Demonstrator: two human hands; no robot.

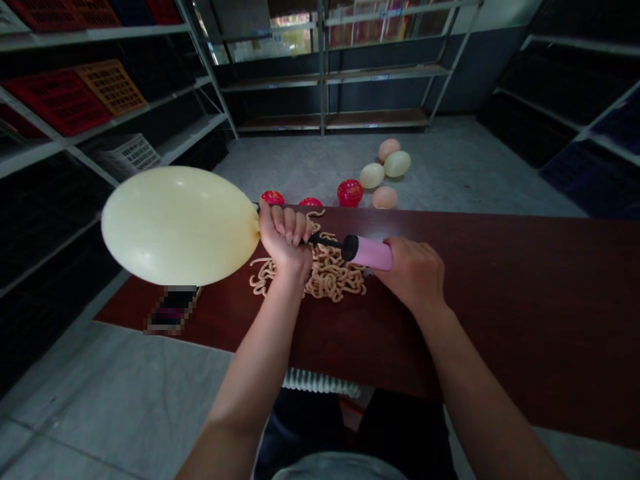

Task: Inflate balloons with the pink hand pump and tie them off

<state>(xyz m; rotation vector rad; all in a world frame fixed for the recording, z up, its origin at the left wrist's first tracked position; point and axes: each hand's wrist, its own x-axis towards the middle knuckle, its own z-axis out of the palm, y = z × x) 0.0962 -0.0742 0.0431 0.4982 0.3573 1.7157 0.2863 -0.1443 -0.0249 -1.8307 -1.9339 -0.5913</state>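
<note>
Balloon (180,227): full, over the left end of the table (520,287), seemingly untied (no knot visible).
Left hand (287,230): fingers curled around the pump (373,254), beside the neck.
Right hand (417,273): fingers wrapping its barrel.
Floor balloons (371,176): done, beyond the table.

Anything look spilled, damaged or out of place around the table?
Mildly: several balloons lie loose on the floor beyond the table, scattered rather than contained. Nothing looks visibly damaged; the large balloon looks intact.

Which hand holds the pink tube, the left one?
No, the right hand grips the pink tube, while the left hand grips the black rod.
</note>
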